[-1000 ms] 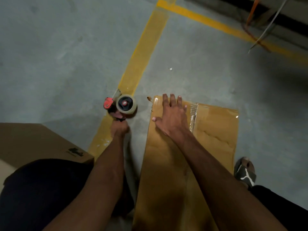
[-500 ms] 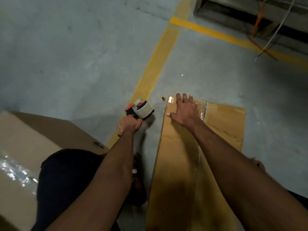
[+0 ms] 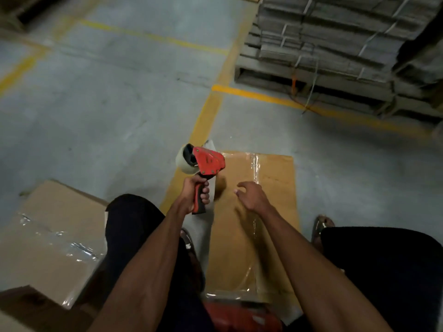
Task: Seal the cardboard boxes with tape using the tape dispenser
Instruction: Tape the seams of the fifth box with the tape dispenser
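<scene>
A brown cardboard box [image 3: 273,178] lies on the floor between my knees, with clear tape running along its middle seam. My left hand [image 3: 195,196] grips the handle of a red tape dispenser [image 3: 203,162], held upright above the box's left edge, its tape roll facing left. My right hand [image 3: 253,196] hovers just over the box top, fingers loosely spread, holding nothing. A second cardboard box [image 3: 50,238] with shiny tape on it sits at my left.
A pallet stacked with bundled flat cardboard [image 3: 335,44] stands at the upper right. Yellow floor lines [image 3: 206,118] cross the grey concrete. My sandalled foot [image 3: 321,226] is right of the box, and a red object [image 3: 239,317] lies at its near end.
My left hand has raised the dispenser and swung it right, over the box's left edge. My right hand has lifted off the far end of the box and pulled back. The view tilted up.
</scene>
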Demonstrator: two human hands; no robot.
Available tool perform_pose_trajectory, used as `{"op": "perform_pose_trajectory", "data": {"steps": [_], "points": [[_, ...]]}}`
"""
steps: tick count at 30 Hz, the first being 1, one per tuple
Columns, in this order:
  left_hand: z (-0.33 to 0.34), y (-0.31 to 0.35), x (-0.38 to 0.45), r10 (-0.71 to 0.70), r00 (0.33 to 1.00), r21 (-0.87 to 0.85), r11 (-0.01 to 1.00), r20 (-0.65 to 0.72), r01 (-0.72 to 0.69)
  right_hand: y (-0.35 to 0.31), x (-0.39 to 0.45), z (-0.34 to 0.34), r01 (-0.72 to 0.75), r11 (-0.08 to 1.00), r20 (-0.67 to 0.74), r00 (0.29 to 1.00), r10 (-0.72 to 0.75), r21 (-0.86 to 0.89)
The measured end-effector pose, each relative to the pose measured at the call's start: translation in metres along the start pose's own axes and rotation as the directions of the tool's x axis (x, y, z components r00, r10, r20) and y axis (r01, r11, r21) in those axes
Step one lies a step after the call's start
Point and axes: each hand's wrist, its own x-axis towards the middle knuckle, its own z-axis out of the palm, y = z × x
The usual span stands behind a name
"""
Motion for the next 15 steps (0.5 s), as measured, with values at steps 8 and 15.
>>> {"op": "perform_pose_trajectory", "data": {"steps": [8,15], "points": [[0.054,-0.026,-0.068,0.151,0.93,0.045,0.983,0.336,-0.176,-0.053,-0.081,-0.05,0.035,0.488,-0.107,0.987,0.12,0.872],[0.058,-0.038,-0.092,0.157,0.903,0.038,0.982,0.401,-0.187,-0.055,-0.14,-0.053,0.163,0.487,-0.206,0.978,0.035,0.858]]}}
